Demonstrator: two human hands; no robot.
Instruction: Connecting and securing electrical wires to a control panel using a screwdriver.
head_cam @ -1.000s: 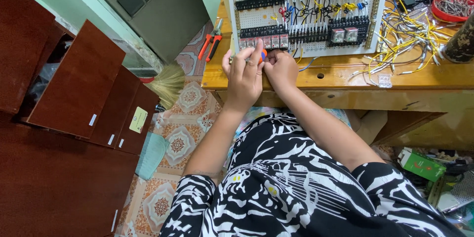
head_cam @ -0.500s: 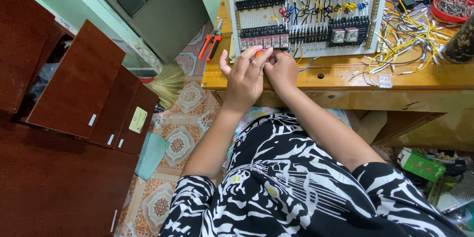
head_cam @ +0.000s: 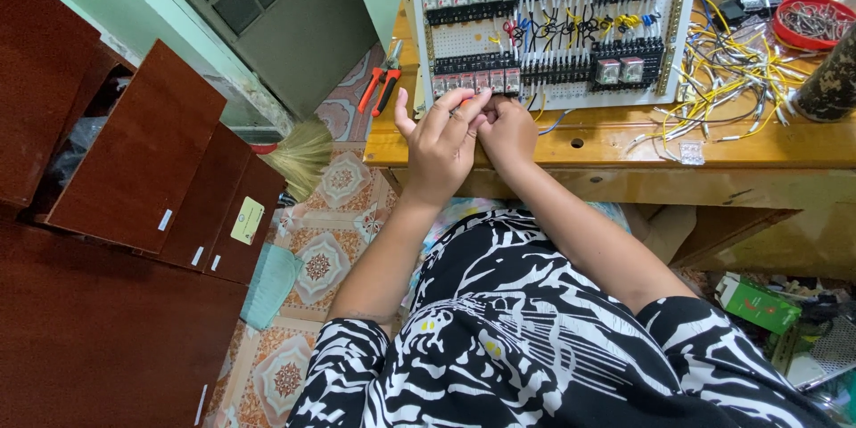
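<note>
At the near edge of the wooden surface (head_cam: 624, 147), both hands meet low on the white wiring panel (head_cam: 553, 27). The left hand (head_cam: 441, 143) has its thumb lifted away and its fingers (head_cam: 464, 111) stretched forward, tips closing on something small and orange-red that is mostly hidden. The right hand (head_cam: 508, 129) is curled with its fingers bunched just beside those tips; what it grips, if anything, I cannot tell. Directly beyond the fingertips sits the lower row of relay blocks (head_cam: 477, 82), touching or nearly so. To the left of the left hand lie orange-handled cutters (head_cam: 382, 89); well off to the right of the right hand spreads a tangle of yellow and white wires (head_cam: 727, 80), with a red bowl (head_cam: 813, 22) farther still. The step in hand looks like fitting or fastening a small piece at that relay row. The next move probably calls for fine fingertip control, both hands braced close, so neighbouring wires stay undisturbed.
</note>
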